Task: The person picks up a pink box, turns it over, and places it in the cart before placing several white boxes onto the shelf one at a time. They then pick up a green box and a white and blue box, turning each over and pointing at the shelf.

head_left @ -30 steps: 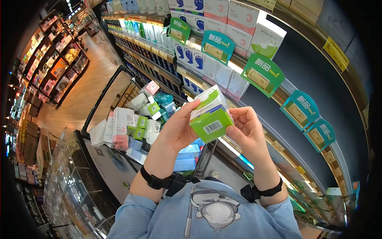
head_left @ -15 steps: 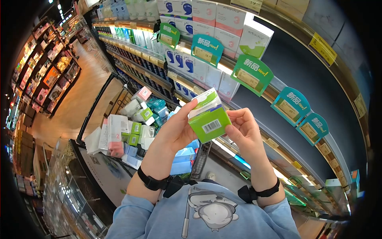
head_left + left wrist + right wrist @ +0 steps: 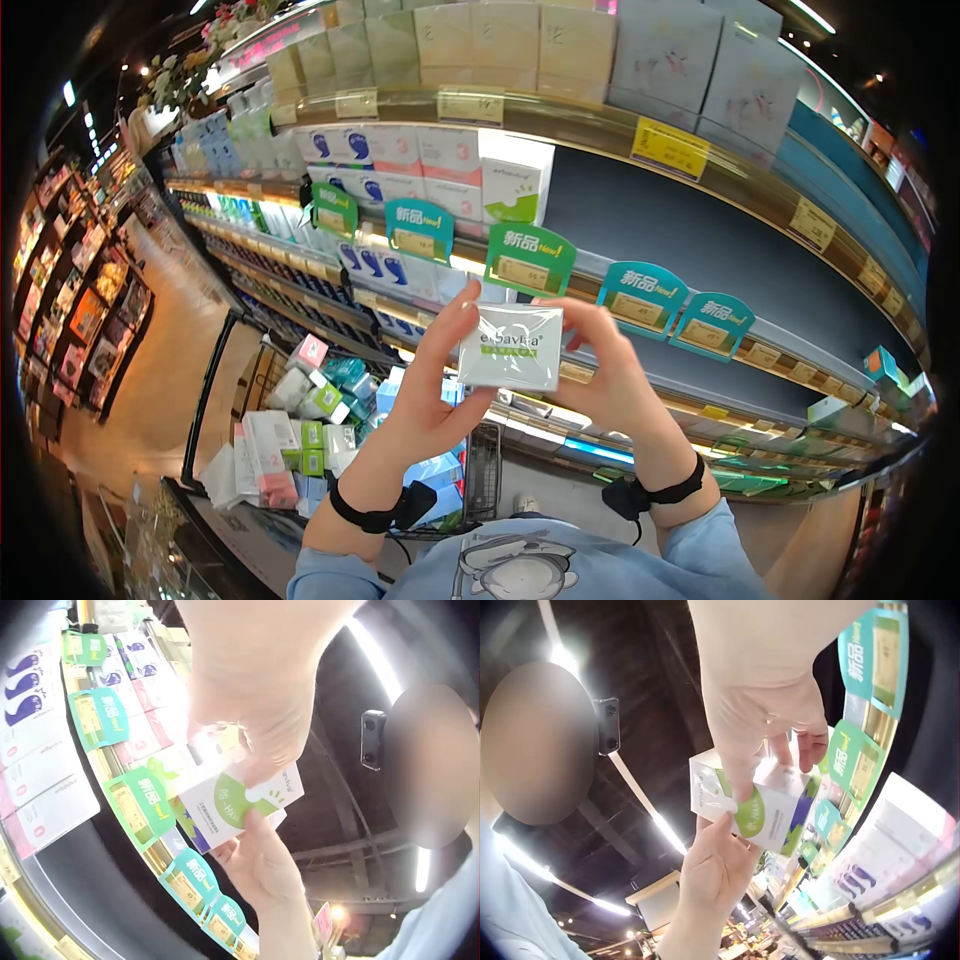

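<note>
A small white carton (image 3: 510, 350) in shiny film, lettered "erbaviva" over a green band, is held up in front of the shelves by both hands. My left hand (image 3: 432, 395) grips its left side, fingers at the upper edge and thumb at the lower corner. On the opposite side my right hand (image 3: 603, 365) holds it with curled fingers and thumb. Another face of the carton (image 3: 217, 814), white with a green round print, shows in the left wrist view. In the right wrist view a purple-and-green edge is visible on the carton (image 3: 776, 817).
A shopping cart (image 3: 215, 400) piled with boxes stands at the lower left. Ahead, shelves carry boxed products (image 3: 450, 155), a similar white-and-green box (image 3: 515, 180) and green and teal price signs (image 3: 530, 258). An aisle (image 3: 150, 300) runs along the left.
The carton has been turned, so its lettered white face now shows instead of the green barcode face. The head view has lifted toward the upper shelves. Both hands keep hold.
</note>
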A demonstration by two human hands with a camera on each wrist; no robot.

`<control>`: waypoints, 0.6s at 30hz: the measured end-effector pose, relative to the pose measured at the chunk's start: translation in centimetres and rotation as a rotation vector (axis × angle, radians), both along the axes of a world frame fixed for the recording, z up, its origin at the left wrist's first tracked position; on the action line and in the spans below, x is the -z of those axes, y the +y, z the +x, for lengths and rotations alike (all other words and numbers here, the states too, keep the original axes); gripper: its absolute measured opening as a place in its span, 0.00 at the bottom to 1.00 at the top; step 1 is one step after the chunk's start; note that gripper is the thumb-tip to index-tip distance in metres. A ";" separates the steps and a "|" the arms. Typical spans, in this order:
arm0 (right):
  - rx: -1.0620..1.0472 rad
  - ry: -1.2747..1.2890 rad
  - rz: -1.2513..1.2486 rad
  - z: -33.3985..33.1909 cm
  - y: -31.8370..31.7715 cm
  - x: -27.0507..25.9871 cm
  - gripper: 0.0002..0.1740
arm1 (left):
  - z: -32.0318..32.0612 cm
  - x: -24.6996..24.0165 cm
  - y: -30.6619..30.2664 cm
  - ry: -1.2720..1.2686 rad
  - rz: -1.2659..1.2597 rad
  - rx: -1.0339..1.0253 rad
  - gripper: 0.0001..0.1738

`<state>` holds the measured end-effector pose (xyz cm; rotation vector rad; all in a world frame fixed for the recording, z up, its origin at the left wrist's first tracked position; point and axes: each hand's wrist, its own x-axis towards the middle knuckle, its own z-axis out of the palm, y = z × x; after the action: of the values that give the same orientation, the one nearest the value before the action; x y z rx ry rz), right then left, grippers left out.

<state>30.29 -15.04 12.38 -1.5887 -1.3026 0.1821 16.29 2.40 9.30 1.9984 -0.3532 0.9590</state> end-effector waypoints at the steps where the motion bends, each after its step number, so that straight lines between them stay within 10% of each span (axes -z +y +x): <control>1: 0.099 -0.130 0.081 0.3 0.0 -0.8 0.37 | 0.7 -0.7 -0.1 -0.005 0.005 0.013 0.45; 9: 0.467 -0.356 0.388 8.4 2.6 -1.6 0.35 | 5.5 -2.7 1.4 0.052 0.243 -0.208 0.39; 18: 0.435 0.089 -0.074 11.1 4.5 -3.0 0.36 | 9.1 -1.5 2.5 0.168 0.326 -0.366 0.40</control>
<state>41.35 -10.58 15.34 -1.8650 -0.8647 0.0289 25.44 4.93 10.83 2.4814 -0.0492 0.9922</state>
